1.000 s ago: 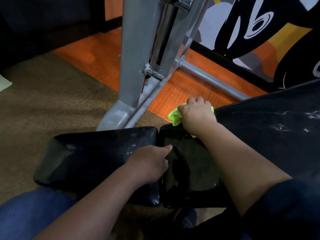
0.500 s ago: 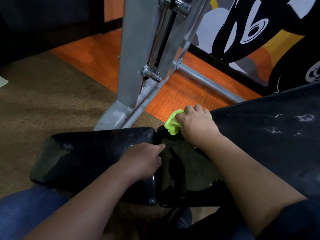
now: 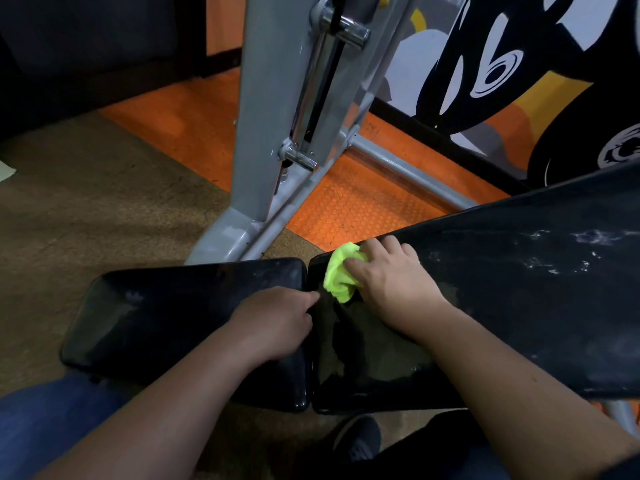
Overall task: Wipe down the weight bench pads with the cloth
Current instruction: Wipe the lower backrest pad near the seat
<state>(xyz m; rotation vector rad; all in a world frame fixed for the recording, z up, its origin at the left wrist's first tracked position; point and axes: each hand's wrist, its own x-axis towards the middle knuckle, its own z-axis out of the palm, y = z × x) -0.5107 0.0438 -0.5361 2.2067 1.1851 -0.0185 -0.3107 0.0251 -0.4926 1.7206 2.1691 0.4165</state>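
Two black bench pads lie end to end: a short seat pad [image 3: 166,313] on the left and a long back pad [image 3: 519,299] rising to the right, streaked with white marks. My right hand [image 3: 391,282] grips a bunched lime-green cloth [image 3: 341,275] and presses it on the back pad's near-left corner, close to the gap between the pads. My left hand [image 3: 277,323] rests on the seat pad's right end with curled fingers, its index finger reaching into the gap.
A grey steel machine upright [image 3: 273,140] with a chrome rod stands just behind the pads, and a grey crossbar [image 3: 408,174] runs right along the orange floor mat [image 3: 349,202]. Brown carpet [image 3: 86,209] lies to the left. My shoe [image 3: 360,441] shows below the bench.
My right hand has drawn the cloth from the pad's far edge toward me and slightly left, onto the corner surface. My left hand has stayed on the seat pad.
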